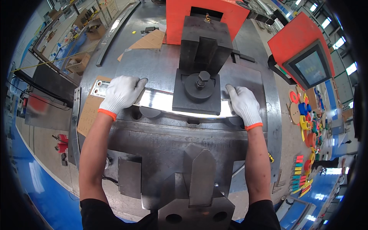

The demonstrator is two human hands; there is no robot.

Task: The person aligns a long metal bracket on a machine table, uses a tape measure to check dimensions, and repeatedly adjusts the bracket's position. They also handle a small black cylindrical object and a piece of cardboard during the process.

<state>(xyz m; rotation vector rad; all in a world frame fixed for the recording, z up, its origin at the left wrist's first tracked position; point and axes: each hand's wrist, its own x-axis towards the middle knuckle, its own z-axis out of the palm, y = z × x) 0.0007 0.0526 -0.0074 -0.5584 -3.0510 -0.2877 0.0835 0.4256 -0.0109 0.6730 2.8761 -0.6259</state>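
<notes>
A long shiny metal strip [161, 100] lies flat across the steel bed of a press machine [161, 130], passing under a dark tooling block with a round disc and bolt [197, 90]. My left hand [120, 92], in a white glove with an orange cuff, grips the strip's left part, near a flat plate with two holes [100, 87]. On the right side of the block, my right hand [243, 104], gloved the same way, presses on the strip. A pointed dark steel wedge [201, 174] stands near my body.
The machine's orange housing [180, 15] rises behind the block, and an orange control box with a screen [306, 61] stands at the right. Coloured round discs and shims [306, 122] lie on the right. Cardboard sheets [147, 40] lie at the back left. A curved metal bar [115, 30] rests there too.
</notes>
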